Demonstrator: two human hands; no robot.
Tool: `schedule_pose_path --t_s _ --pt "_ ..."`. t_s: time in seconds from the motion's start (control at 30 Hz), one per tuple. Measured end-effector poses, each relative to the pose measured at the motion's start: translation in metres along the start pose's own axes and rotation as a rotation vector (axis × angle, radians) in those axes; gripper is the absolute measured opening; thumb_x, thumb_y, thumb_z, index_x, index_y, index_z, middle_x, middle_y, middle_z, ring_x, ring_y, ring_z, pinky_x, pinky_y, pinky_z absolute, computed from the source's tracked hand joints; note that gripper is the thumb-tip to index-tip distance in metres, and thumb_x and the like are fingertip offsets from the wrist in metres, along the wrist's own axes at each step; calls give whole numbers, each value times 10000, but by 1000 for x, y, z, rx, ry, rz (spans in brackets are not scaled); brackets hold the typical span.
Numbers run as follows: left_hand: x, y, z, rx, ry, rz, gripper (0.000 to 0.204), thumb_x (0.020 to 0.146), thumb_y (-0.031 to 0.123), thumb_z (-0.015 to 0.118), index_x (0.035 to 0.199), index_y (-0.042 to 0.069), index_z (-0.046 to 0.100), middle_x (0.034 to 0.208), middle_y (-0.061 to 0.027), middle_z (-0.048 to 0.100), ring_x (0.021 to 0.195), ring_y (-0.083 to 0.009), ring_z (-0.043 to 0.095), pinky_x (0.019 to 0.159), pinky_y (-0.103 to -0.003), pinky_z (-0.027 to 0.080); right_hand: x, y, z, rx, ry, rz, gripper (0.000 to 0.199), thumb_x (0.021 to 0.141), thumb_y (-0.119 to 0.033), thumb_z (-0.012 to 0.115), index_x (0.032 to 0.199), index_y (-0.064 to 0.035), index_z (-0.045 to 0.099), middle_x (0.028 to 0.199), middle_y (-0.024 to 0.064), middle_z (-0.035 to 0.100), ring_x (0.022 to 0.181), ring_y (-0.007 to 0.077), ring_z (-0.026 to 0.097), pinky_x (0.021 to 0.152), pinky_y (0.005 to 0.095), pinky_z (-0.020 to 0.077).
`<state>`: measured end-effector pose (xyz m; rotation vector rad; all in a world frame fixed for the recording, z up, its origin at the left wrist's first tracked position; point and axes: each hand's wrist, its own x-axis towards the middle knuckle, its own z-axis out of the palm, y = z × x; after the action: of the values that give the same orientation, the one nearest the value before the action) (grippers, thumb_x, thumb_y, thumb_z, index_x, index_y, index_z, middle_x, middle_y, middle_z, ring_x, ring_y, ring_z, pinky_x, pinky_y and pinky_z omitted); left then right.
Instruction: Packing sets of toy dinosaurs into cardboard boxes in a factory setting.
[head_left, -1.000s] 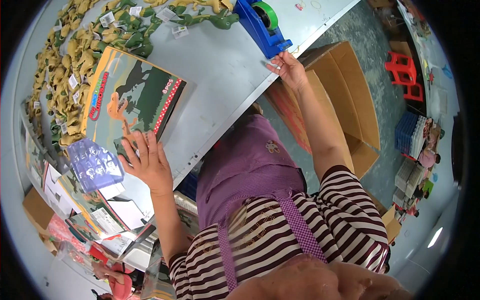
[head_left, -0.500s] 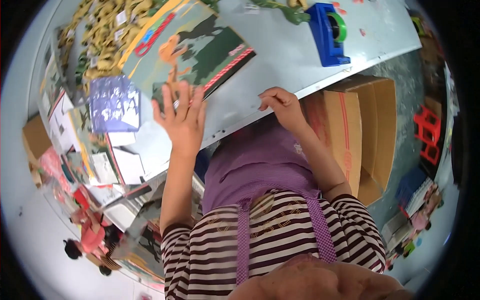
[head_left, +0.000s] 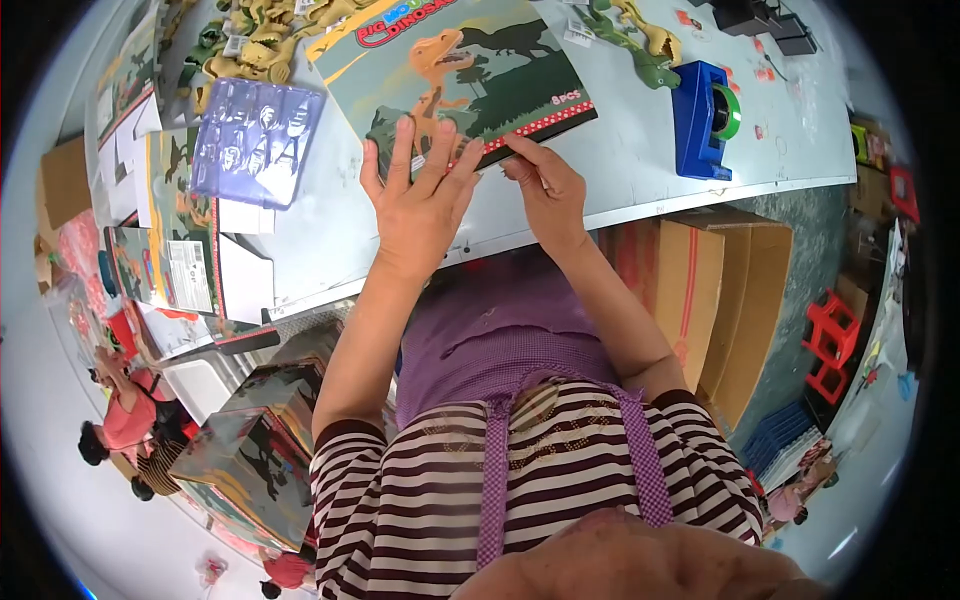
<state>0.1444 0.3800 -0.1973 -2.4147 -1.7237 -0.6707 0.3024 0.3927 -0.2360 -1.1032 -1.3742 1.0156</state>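
A flat cardboard toy box [head_left: 510, 75] with a dinosaur picture lies tilted on the table in front of me. My left hand [head_left: 415, 205] rests on its near left part, fingers spread flat over the print. At the box's near edge with the red dotted border is my right hand [head_left: 555, 200]. Its forefinger reaches onto that edge, the thumb sits just below, and the other fingers are curled. Left of the box lies a clear, bluish plastic tray [head_left: 255, 140] with moulded hollows. Beyond it are piled several tan and green toy dinosaurs [head_left: 255, 55].
A blue tape dispenser [head_left: 697, 130] with green tape stands on the right of the table [head_left: 620, 180]. Printed box sheets [head_left: 180, 220] lie at the left. An open brown carton [head_left: 735, 300] stands below the table's right edge. Red stools [head_left: 832, 330] stand farther right; people work at lower left.
My right hand has moved up to the box's near edge, where it was apart before. The view has shifted, so the box and tray appear farther right and higher.
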Motion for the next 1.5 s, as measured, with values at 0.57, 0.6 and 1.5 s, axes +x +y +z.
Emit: schedule_pose_path --t_s 0.57,0.6,1.5 --pt "-1 1 2 29 9 -3 448 677 257 716 1110 274 601 1292 35 470 1262 -287 351 1009 -523 179 24 15 -21 -811 179 -866 271 622 -196 748 819 -327 616 804 -66 387 826 163 367 776 338 282" --pt "-1 1 2 32 8 -4 449 676 256 717 1109 275 601 1290 37 472 1262 -285 351 1009 -523 179 24 15 -21 -828 156 -852 261 629 -193 733 824 -332 629 810 -67 394 839 158 369 788 340 283" --pt "-36 -15 -15 -1496 181 -877 788 873 373 511 1402 -10 70 1457 -175 145 1337 -243 172 1054 -299 204 75 35 -94 -513 -296 190 366 927 -107 414 1265 31 392 1252 134 480 1123 214 460 955 330 349"
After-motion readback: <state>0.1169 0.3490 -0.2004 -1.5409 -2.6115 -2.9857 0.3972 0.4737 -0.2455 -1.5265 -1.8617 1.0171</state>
